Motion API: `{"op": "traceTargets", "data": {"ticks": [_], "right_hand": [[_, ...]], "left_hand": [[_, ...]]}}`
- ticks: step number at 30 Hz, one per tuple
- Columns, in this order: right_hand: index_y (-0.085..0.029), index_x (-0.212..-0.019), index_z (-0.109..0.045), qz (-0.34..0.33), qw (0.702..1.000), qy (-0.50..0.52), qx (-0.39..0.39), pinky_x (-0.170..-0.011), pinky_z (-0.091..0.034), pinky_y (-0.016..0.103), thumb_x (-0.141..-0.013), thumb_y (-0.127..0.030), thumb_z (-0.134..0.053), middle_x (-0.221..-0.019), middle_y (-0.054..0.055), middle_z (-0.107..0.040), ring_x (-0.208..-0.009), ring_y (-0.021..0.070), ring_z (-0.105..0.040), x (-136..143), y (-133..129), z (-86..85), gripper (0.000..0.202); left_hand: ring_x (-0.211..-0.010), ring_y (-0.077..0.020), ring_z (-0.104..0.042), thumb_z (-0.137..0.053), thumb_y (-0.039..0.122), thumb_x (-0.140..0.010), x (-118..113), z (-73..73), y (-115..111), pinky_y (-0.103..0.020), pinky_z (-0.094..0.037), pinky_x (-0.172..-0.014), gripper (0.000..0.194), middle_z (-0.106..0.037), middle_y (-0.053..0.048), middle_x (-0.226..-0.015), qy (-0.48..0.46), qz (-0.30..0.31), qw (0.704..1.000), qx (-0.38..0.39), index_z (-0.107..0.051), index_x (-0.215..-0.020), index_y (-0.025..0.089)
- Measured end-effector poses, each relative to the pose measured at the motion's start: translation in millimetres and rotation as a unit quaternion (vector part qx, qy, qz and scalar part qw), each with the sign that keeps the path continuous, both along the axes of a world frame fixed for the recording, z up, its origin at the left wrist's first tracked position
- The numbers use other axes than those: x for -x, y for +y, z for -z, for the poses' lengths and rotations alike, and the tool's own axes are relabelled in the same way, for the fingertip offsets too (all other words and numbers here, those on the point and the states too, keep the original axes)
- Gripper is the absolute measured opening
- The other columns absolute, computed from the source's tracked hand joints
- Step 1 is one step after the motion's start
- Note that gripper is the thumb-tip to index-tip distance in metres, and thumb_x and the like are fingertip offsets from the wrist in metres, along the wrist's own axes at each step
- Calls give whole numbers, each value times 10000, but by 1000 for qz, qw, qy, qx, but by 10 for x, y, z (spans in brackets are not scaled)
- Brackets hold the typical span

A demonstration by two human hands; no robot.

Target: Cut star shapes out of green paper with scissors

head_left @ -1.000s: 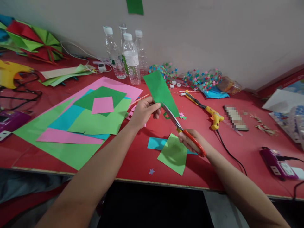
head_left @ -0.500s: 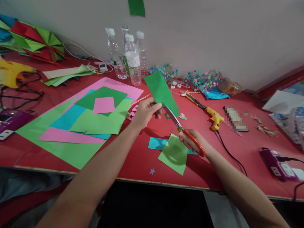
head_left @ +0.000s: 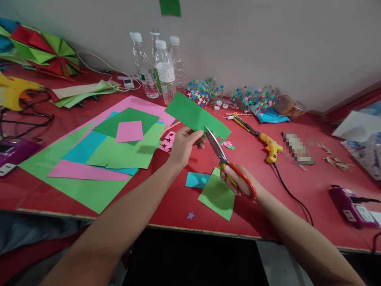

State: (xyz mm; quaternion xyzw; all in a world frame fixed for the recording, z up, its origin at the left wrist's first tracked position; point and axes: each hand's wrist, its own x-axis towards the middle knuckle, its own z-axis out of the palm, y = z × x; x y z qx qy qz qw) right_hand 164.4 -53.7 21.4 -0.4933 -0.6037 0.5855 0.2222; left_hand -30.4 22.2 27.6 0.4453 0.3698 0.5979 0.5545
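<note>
My left hand (head_left: pixel 188 143) pinches the lower edge of a dark green paper sheet (head_left: pixel 195 114) between thumb and fingers, holding it above the table. My right hand (head_left: pixel 233 178) grips a pair of scissors (head_left: pixel 218 149) with red and yellow handles. The blade tips rest close to the left thumb, at the lower edge of the green sheet. Under the right hand lie a light green paper piece (head_left: pixel 217 198) and a blue paper strip (head_left: pixel 196 180). Pink star-punched paper (head_left: pixel 167 142) sits beside the left hand.
Stacked coloured sheets (head_left: pixel 131 153) cover the left of the red table (head_left: pixel 166 210). Plastic bottles (head_left: pixel 165 75) stand by the wall. On the right are a yellow glue gun (head_left: pixel 269 147), a blurred-out object (head_left: pixel 297 149) and a purple power strip (head_left: pixel 353 206).
The green sheet has turned counterclockwise and now lies more sideways. The scissors have swung slightly, their tips staying near the left thumb and the yellow handle showing more.
</note>
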Motion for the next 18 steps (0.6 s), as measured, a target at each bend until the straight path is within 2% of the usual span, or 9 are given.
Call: {"op": "traceTargets", "data": {"ticks": [8, 12, 18], "right_hand": [[-178, -733, -512, -6, 1000, -10, -2, -325, -322, 186, -880, -703, -377, -354, -70, -411, -272, 68, -360, 66, -16, -48, 561], [-175, -721, -522, -15, 1000, -17, -16, -341, -335, 189, -868, -706, -409, -374, -69, -416, -295, 63, -360, 0, 11, -61, 563], [-172, -732, -537, -22, 999, -20, -38, -360, -331, 190, -848, -696, -470, -384, -76, -406, -320, 57, -338, -59, 38, -97, 541]], "left_hand": [[-384, -46, -469, -619, 261, -746, -25, 25, -15, -194, -374, -436, 302, -522, 29, -424, 25, -12, 1000, -14, -554, -471, 154], [-374, -48, -457, -629, 248, -720, -6, 14, -3, -195, -352, -409, 261, -531, 31, -436, 12, -17, 1000, -6, -554, -487, 158], [-387, -54, -443, -634, 248, -721, 78, 32, 55, -197, -316, -391, 263, -522, 28, -431, 23, 11, 999, -30, -547, -487, 164]]}}
